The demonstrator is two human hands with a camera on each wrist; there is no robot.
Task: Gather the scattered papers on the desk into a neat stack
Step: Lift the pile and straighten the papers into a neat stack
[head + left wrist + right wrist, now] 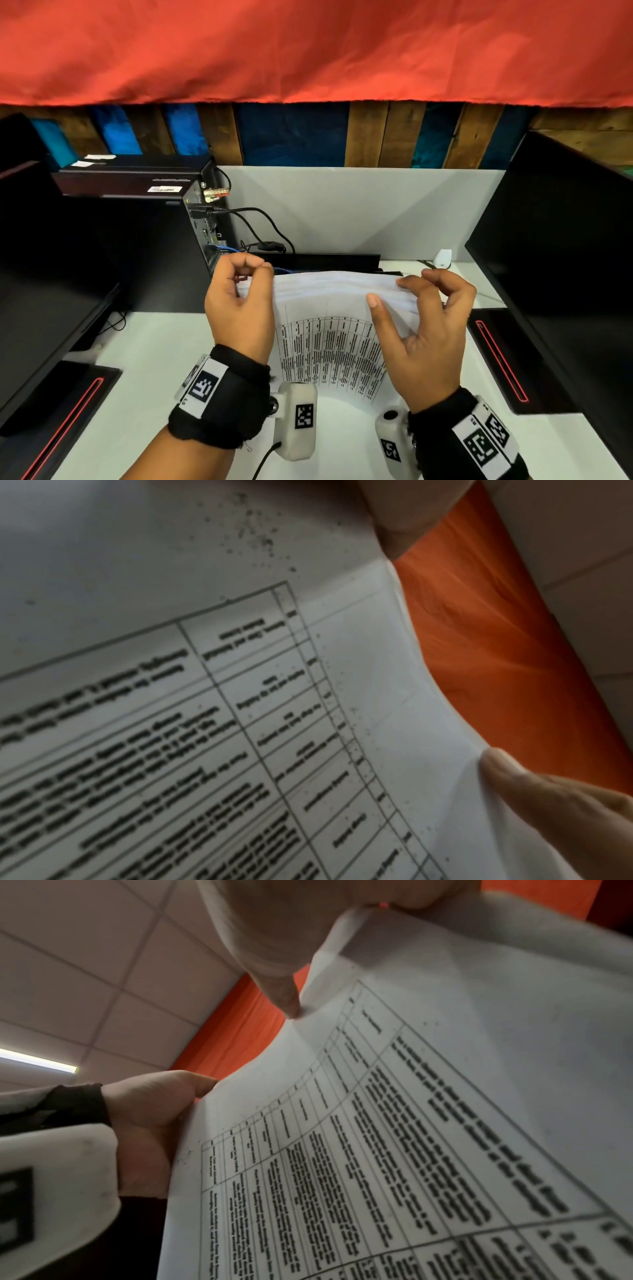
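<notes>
Left hand [239,305] grips the left edge of the papers [329,342], fingers curled round it. The papers are held upright above the white desk [147,342], between both hands, printed table facing the person. Right hand [424,339] pinches the right edge, thumb in front.

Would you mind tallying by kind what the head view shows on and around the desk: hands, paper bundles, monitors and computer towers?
Hands: 2, left hand and right hand, each holding a side of the bundle
Paper bundles: 1, the papers; sheet count cannot be told
Monitors: 2, left monitor and right monitor
Computer towers: 1, tower
Total: 6
</notes>
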